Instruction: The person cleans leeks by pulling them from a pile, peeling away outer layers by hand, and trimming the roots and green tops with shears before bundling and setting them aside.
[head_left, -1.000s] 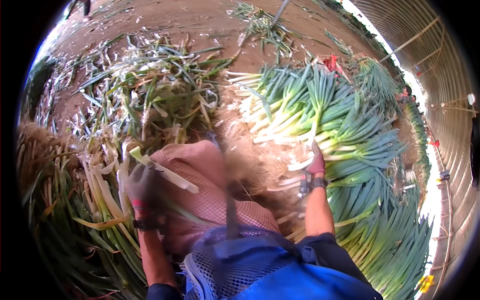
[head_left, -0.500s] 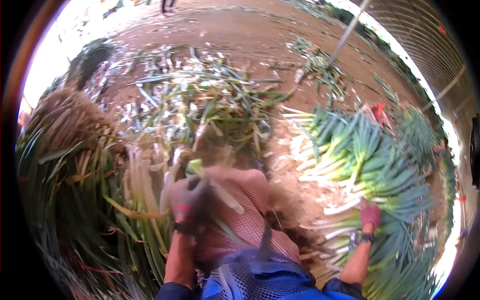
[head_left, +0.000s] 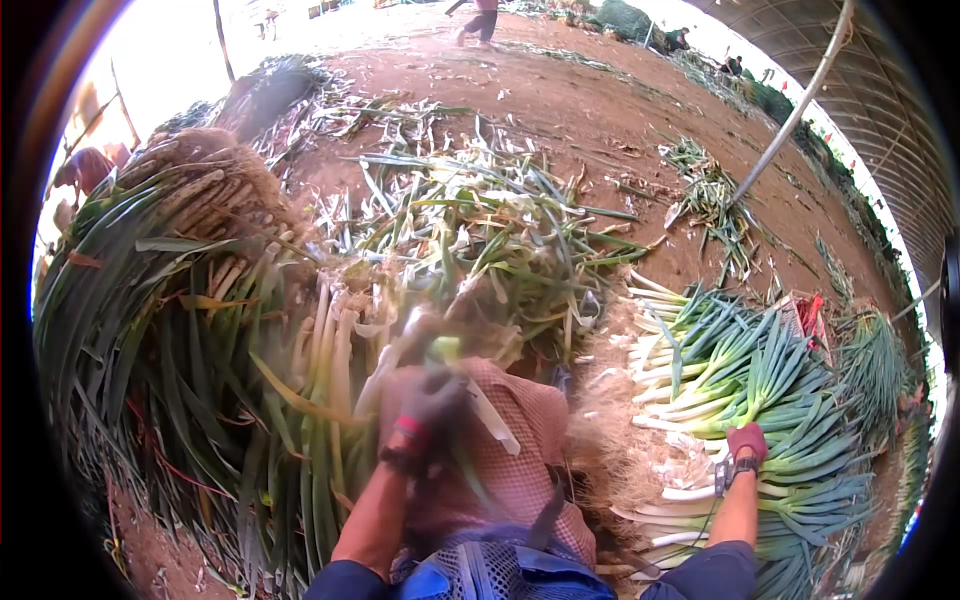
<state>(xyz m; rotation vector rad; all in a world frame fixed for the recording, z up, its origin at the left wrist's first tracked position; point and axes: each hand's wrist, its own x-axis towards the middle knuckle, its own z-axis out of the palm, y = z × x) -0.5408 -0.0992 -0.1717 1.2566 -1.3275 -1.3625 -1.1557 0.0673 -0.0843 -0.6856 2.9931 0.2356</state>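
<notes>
Two gloved hands in play here, and the left hand has its fingers curled round a pale stalk, white end poking out below and to the right of the palm, though blur hides the finer grip! Under that hand, pink cloth spread over the lap. Over to the right hand, down among the neatly laid green onions, touching them where white meets green; whether it pinches one or merely rests, I cannot tell. White ends point to the left of that hand, leaves fan out to its right. Just left of the left hand, thick untidy onions; beyond its fingertips, a heap of loose leaves. Now, doing this well, as I judge it: a firm but gentle hold on the left, since a squeezed stalk could bruise; a light touch on the right, close to the pale part, so the leaves don't snap; and every white end lined up with its neighbours, keeping that row beside the right hand tidy
</notes>
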